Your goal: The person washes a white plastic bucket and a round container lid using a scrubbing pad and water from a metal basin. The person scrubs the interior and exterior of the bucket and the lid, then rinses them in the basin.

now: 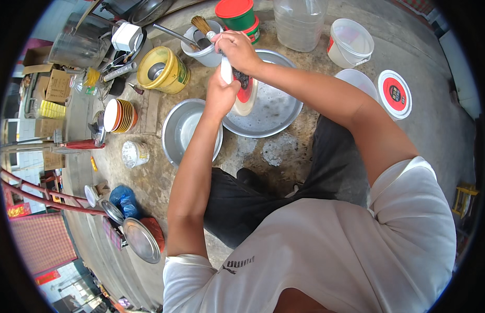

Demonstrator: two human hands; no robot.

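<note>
My left hand [223,94] grips the side of a white plastic tub or lid with a red and dark label [247,96], held tilted above a wide shallow metal basin [275,111]. Just above it, at the rim, my right hand [237,51] is closed round the handle of a brush [202,25], whose tan bristles point up and away to the left. The far ends of my fingers and most of the handle are hidden. A deeper metal basin [183,131] stands on the floor to the left, partly behind my left forearm.
Beyond my hands are a white bucket [211,56] holding tools, green tubs with red lids [234,15] and a large clear plastic container [301,27]. A yellow bucket [170,74] and stacked bowls [121,115] stand left; a white bucket [350,47] and red-labelled lid [394,94] are right.
</note>
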